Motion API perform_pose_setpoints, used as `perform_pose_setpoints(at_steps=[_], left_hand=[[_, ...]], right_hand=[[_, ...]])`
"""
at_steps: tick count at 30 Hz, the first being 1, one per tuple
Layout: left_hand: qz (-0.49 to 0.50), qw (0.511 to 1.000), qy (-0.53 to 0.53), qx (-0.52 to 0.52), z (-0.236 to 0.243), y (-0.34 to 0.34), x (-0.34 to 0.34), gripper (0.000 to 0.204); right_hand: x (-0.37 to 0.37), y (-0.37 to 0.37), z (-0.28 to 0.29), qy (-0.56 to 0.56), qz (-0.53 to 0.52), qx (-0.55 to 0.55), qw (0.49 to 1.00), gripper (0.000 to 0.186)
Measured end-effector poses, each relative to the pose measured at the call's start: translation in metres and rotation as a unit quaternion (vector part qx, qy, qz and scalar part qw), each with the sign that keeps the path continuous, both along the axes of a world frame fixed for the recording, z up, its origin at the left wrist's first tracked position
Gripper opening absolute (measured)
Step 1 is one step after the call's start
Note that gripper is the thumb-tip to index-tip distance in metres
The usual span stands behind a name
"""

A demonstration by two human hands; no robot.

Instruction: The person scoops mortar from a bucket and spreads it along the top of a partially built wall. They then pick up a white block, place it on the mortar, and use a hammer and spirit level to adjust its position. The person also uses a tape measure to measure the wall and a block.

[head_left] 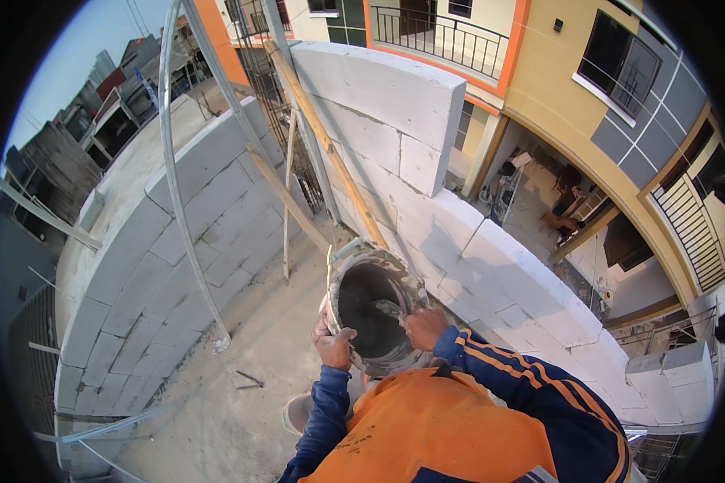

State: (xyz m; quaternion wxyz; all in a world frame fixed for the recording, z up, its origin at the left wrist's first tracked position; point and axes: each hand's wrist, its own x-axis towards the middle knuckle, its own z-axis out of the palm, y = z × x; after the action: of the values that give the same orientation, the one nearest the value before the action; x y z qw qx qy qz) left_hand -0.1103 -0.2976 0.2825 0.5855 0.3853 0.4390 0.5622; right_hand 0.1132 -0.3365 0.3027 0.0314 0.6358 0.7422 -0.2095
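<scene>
A round bucket point(409, 283), its rim caked with grey mortar, is tilted in front of my body. Dark grey contents show in the shadow inside it. My left hand point(333, 346) is closed on the bucket's left rim, with the thumb over the edge. At the opposite rim, my right hand point(424, 328) grips a trowel whose mortar-smeared blade point(389, 307) reaches into the bucket's mouth. The trowel's handle is hidden in my fist. A pale green strip point(346, 248) sits at the far rim.
White block walls point(370, 137) rise at right and left point(149, 310) of the concrete floor point(217, 402). Wooden props point(330, 153) lean beyond the bucket, and a bent metal strip point(173, 161) stands at left. Below my left arm is another pale bucket point(298, 414). Past the right wall, a drop opens toward a yellow building.
</scene>
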Motion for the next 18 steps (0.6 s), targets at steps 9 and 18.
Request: perform_pose_setpoints(at_steps=[9,18], left_hand=[[0.198,0.970,-0.103,-0.100,-0.052,-0.085,0.025,0.042],[0.429,0.887,-0.139,-0.097,-0.047,-0.217,0.051,0.042]], right_hand=[[0.073,-0.006,-0.032,0.165,0.097,0.030,0.981,0.040],[0.246,0.221,-0.108,0.544,-0.311,0.018,0.779,0.105]])
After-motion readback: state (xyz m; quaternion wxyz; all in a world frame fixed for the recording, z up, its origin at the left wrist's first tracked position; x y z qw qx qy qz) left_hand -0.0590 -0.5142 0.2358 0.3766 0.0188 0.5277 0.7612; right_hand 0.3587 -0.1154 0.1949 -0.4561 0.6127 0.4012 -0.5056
